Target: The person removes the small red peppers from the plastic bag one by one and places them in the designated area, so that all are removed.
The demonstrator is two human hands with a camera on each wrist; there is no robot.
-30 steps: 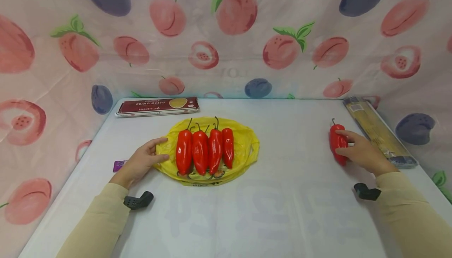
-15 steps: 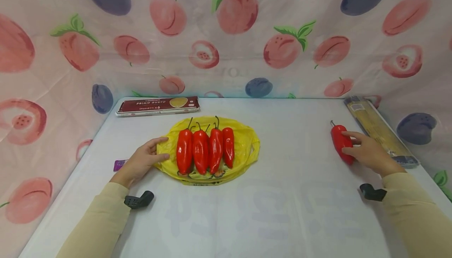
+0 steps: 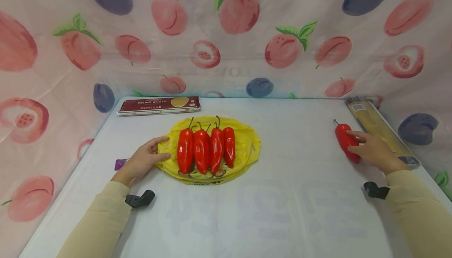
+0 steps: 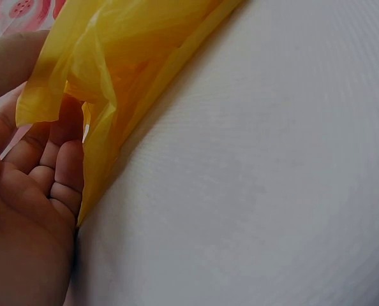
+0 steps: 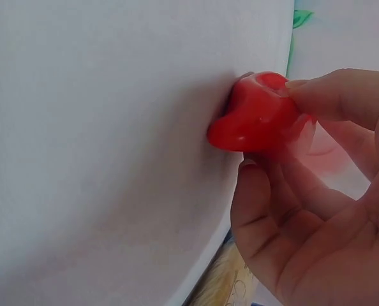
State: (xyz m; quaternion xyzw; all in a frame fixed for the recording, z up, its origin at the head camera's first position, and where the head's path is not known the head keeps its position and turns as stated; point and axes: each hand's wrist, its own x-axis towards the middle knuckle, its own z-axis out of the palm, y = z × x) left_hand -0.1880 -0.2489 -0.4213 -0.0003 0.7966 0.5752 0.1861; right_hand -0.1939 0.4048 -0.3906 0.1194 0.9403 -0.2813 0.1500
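Bench (image 3: 275, 203): white covering, faint vertical creases, pale violet lettering-like marks on the near half, too washed out to read. The left wrist view shows a fine ribbed texture on it. Back edge has a bluish tint where it meets the backdrop.

Room: light pink sheet backdrop (image 3: 247, 50) along the back and both sides, printed with pinkish-red peaches, dark blue-purple plums, green leaves. Faint reversed lettering low on the back panel.

Left hand (image 3: 141, 159): fingers holding the left edge of a crumpled yellow plastic bag (image 3: 247, 144), thumb on one side, fingers on the other. Bag lies flattened, left of centre on the bench. Row of four glossy red peppers (image 3: 201, 150) on top of it, side by side, stems toward the back.

Right hand (image 3: 376, 153): fingers grasping a single glossy red pepper with a thin dark stem (image 3: 344, 138), well right of the bag, tilted, stem to the back left. Can't tell if its underside touches the bench.

Around the bench: flat dark-red and white "Primo Gusto" spaghetti pack (image 3: 159, 106) at back left; long see-through pack with yellowish contents (image 3: 381, 128) along the right edge, near the right hand; small purple packet (image 3: 121, 164) partly behind the left hand.
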